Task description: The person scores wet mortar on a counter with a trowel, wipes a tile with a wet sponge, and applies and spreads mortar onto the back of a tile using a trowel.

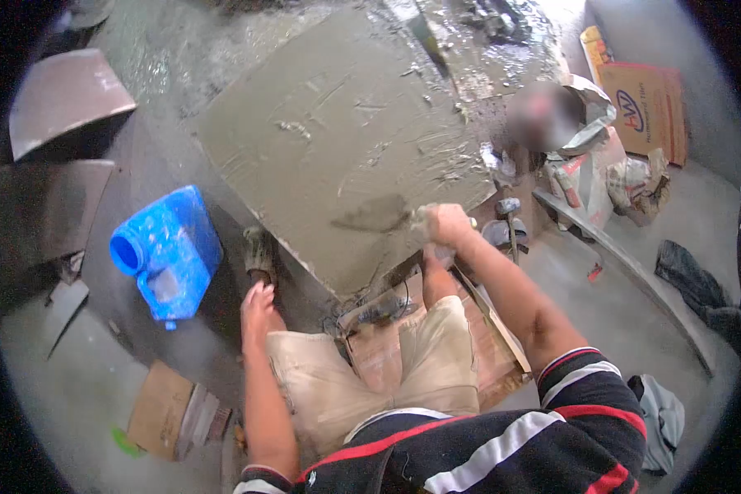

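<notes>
A large square slab (305, 156) coated with wet grey mortar lies in front of my knees. My right hand (449, 226) is closed around the handle of a trowel (370, 214), whose mortar-smeared blade rests on the coating near the slab's front right edge. By my left knee is my left hand (258, 309), its fingers stretched out and nothing visible in them. Just beyond it my left foot (259, 255) shows beside the slab's edge. Ridges and small lumps of mortar mark the coated surface.
A blue cut-open jug (173, 255) stands left. Tiles (70, 99) lie beyond it. On the right are a mallet (509, 206), a long straight bar (634, 284), torn bags (589, 177), a cardboard box (646, 111) and dark cloth (700, 292). Another box (160, 407) sits lower left.
</notes>
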Demonstrator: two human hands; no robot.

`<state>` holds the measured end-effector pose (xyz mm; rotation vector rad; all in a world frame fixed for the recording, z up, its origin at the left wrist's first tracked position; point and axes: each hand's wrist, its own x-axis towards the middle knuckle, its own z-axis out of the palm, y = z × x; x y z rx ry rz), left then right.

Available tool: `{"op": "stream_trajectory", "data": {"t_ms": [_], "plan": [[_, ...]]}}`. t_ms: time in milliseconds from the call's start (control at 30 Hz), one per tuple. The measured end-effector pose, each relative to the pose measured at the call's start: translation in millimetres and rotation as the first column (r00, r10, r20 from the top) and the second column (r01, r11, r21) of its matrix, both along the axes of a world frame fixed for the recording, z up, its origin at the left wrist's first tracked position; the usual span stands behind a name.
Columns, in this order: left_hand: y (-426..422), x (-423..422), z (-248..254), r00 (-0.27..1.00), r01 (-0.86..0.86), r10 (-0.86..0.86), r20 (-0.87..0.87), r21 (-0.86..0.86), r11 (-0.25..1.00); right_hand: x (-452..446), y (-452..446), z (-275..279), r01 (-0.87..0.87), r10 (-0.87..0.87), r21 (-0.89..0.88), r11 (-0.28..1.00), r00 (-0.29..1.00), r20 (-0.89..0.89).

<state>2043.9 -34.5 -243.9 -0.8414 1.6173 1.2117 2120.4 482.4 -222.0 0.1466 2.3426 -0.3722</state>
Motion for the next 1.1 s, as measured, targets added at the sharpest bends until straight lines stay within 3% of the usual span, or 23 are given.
{"op": "stream_trajectory", "data": {"t_ms": [33,67,133,167,200,233,267,300,333,367,400,500,567,667,767,833,900,933,967,1000,1100], "plan": [[-7,4,13,1.000,0.003,-0.003,0.000,-0.053,0.999,-6,16,4,0.146,-0.144,0.009,0.989,0.983,-0.110],[-37,28,2,0.994,0.081,-0.085,-0.065,-0.073,0.994,-4,30,3,0.159,-0.156,0.015,0.987,0.980,-0.123],[-62,55,10,0.944,0.266,-0.300,-0.138,-0.221,0.938,1,52,-8,0.441,-0.375,0.075,0.894,0.830,-0.412],[-49,61,33,0.895,0.363,-0.426,-0.131,-0.340,0.867,-6,52,-3,0.447,-0.381,0.066,0.892,0.822,-0.422],[-29,60,56,0.891,0.364,-0.432,-0.139,-0.348,0.864,-12,48,5,0.528,-0.478,0.095,0.844,0.820,-0.314],[-4,57,83,0.846,0.475,-0.532,-0.019,-0.425,0.770,-17,41,12,0.599,-0.570,0.136,0.789,0.797,-0.202],[4,57,87,0.817,0.527,-0.575,0.040,-0.458,0.716,-21,29,12,0.582,-0.562,0.068,0.811,0.805,-0.191],[12,57,90,0.784,0.577,-0.613,0.102,-0.484,0.657,-22,14,10,0.536,-0.552,-0.138,0.833,0.785,-0.282],[13,65,79,0.774,0.561,-0.629,0.073,-0.539,0.628,-39,-3,19,0.421,-0.434,-0.106,0.901,0.873,-0.222],[10,72,70,0.762,0.542,-0.645,0.046,-0.592,0.597,-52,-21,23,0.326,-0.372,-0.189,0.926,0.874,-0.314],[18,65,73,0.689,0.619,-0.719,0.094,-0.593,0.515,-72,-36,16,0.283,-0.289,-0.094,0.954,0.956,-0.050],[25,62,75,0.588,0.676,-0.803,0.099,-0.605,0.421,-126,-55,11,0.263,-0.273,-0.088,0.961,0.953,-0.133],[25,58,80,0.589,0.663,-0.805,0.071,-0.612,0.431,-140,-39,-18,0.401,-0.412,-0.094,0.911,0.889,-0.200],[26,52,81,0.614,0.691,-0.766,0.190,-0.599,0.405,-138,0,-4,0.664,-0.652,0.021,0.748,0.739,-0.171],[28,41,86,0.626,0.687,-0.765,0.153,-0.572,0.448,-90,28,-26,0.739,-0.712,0.032,0.673,0.659,-0.242],[31,37,87,0.618,0.726,-0.737,0.273,-0.559,0.401,-66,23,-53,0.455,-0.432,0.017,0.890,0.857,-0.282],[31,40,83,0.622,0.713,-0.742,0.251,-0.573,0.404,-40,-14,-110,0.344,-0.358,-0.114,0.932,0.828,-0.432],[33,43,81,0.632,0.697,-0.734,0.249,-0.597,0.398,-72,-36,-28,0.499,-0.506,-0.093,0.862,0.859,-0.081],[38,41,83,0.623,0.702,-0.747,0.231,-0.587,0.404,-58,-57,-43,0.729,-0.752,-0.232,0.644,0.659,-0.018],[43,37,86,0.635,0.700,-0.732,0.246,-0.583,0.412,-71,-57,7,0.702,-0.694,-0.222,0.677,0.709,0.125],[43,34,84,0.630,0.709,-0.740,0.236,-0.563,0.424,-64,-25,37,0.636,-0.625,-0.130,0.761,0.772,0.116]]}}
